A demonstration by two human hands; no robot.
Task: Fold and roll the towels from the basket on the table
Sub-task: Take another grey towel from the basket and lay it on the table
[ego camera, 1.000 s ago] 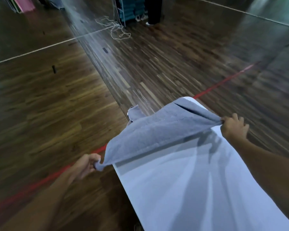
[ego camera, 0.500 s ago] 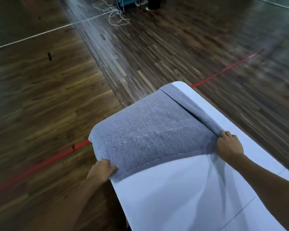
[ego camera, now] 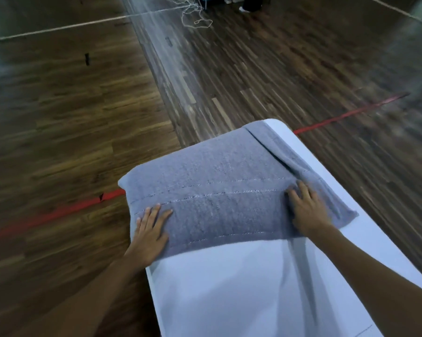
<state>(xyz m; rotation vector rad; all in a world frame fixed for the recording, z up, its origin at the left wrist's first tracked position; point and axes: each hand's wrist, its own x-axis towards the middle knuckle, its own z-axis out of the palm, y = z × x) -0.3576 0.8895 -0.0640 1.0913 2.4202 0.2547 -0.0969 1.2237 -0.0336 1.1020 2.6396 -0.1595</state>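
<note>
A grey towel (ego camera: 217, 181) lies folded across the far end of the white table (ego camera: 241, 288). It reaches the table's left edge, and a narrower flap runs along its right side. My left hand (ego camera: 150, 233) presses flat on the towel's near left corner, fingers straight and spread. My right hand (ego camera: 307, 207) lies flat on the towel's near right part, fingers straight, beside the flap. The basket is out of view.
Dark wooden floor surrounds the table. A red tape line (ego camera: 59, 212) crosses the floor under the table end. A white line and a tangle of cord (ego camera: 195, 13) lie far back, near a person's shoes (ego camera: 244, 8).
Both hands have let go of the towel's corners, which they held up a second ago. The towel now lies flat on the table and both palms press on it.
</note>
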